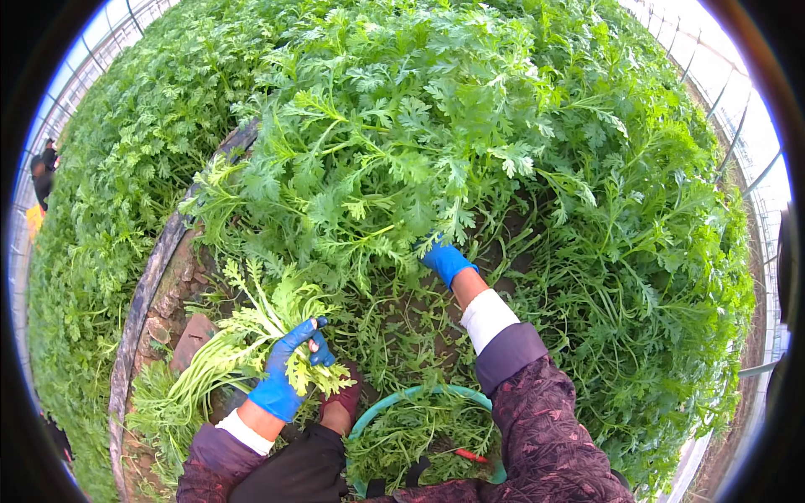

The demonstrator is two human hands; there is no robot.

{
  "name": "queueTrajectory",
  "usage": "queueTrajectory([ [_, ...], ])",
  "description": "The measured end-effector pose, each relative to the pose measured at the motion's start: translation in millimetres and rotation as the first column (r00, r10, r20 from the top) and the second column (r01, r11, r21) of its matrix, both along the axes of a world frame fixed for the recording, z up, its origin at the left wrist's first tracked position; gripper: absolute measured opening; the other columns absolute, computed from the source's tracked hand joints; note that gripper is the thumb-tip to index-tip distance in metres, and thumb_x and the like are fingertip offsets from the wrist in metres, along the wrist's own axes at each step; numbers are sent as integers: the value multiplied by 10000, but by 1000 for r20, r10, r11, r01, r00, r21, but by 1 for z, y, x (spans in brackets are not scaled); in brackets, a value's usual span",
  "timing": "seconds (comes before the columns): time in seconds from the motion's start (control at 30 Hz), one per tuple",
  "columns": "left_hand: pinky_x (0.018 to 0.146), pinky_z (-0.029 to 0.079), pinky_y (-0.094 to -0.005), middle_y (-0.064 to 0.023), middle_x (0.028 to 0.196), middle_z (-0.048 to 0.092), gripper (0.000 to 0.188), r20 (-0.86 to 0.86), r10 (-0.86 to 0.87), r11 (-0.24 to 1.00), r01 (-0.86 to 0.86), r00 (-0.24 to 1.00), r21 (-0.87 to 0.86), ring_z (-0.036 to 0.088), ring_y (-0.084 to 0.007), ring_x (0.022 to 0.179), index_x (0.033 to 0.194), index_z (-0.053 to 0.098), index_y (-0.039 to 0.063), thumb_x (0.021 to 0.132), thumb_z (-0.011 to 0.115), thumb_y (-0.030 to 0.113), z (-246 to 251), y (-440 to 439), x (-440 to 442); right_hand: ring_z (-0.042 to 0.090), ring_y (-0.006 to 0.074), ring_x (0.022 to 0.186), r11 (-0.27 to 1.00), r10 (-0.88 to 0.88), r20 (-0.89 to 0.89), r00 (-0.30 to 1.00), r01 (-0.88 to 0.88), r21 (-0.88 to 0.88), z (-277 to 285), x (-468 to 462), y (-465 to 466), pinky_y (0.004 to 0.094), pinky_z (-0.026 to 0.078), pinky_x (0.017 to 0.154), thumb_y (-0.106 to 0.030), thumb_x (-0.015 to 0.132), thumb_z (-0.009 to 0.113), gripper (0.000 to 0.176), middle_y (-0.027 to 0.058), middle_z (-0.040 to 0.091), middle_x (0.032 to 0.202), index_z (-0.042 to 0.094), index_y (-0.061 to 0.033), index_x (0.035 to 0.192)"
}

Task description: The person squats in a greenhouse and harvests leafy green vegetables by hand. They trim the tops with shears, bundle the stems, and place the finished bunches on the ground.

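Note:
My left hand (294, 358), in a blue glove with a bare fingertip showing, is closed around a bunch of leafy greens (220, 361) with long pale stems. The bunch lies sideways, stem ends to the lower left. My right hand (445, 259), also in a blue glove, reaches in at the base of the standing leafy plants (402, 157); leaves cover its fingers, so what it holds cannot be seen. Below and between my arms is a round basket with a green rim (412, 391), filled with cut greens (415, 434) and a red-handled tool (471, 455).
A black hose or rolled plastic strip (141, 302) curves along the soil at left. Beside it lies a flat brown stone or brick (192, 339). Dense plants rise on both sides. Greenhouse framing (729, 132) stands at right. Another person (44, 173) is at the far left.

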State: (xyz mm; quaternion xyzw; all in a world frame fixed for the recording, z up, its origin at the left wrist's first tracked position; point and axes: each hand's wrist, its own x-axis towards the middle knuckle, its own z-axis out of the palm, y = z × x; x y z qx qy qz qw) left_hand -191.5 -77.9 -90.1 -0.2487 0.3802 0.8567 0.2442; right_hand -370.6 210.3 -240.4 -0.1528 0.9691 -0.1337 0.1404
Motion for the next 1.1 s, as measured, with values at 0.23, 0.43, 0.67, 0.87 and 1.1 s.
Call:
queueTrajectory([
  [0.23, 642, 403, -301, 0, 654, 498, 136, 56, -80, 992, 74, 995, 98, 444, -128, 571, 887, 576, 64, 881, 626, 190, -5, 5, 8, 625, 372, 914, 946, -150, 439, 886, 257, -197, 65, 98, -6, 424, 486, 811, -193, 875, 525, 305, 239, 642, 1001, 598, 65, 1021],
  [0.43, 641, 464, -292, -36, 735, 599, 190, 126, -216, 975, 220, 968, -15, 550, -147, 647, 957, 633, 31, 821, 701, 146, 1, 18, 25, 627, 407, 685, 790, -384, 90, 919, 377, -484, 144, 196, -83, 462, 499, 623, -257, 781, 662, 247, 205, 634, 751, 613, -20, 834],
  [0.67, 796, 526, -328, -59, 946, 671, 315, 49, -111, 972, 119, 993, -201, 635, -181, 827, 1081, 627, 18, 798, 727, 112, 11, 12, 33, 624, 246, 558, 956, -23, -312, 950, -70, -284, 167, 231, -144, 362, 485, 451, -148, 797, 563, 105, 107, 605, 744, 636, -127, 868],
  [0.87, 913, 478, -343, -105, 1101, 646, 330, -99, -65, 995, 72, 993, 68, 611, -206, 996, 1169, 590, -30, 880, 594, 130, 24, 1, 23, 644, 307, 582, 906, -91, -184, 979, 5, -423, 172, 231, -139, 412, 501, 490, -221, 666, 683, 437, 136, 611, 716, 507, -1, 1000],
  [1.1, 656, 398, -313, 29, 636, 426, 190, -160, 36, 985, -9, 987, 170, 424, -126, 600, 767, 474, 136, 922, 542, 224, 39, -3, 23, 616, 396, 671, 783, 32, -31, 999, -44, -620, 159, 246, -120, 467, 494, 573, -309, 855, 625, 307, 174, 618, 756, 536, -40, 975],
])
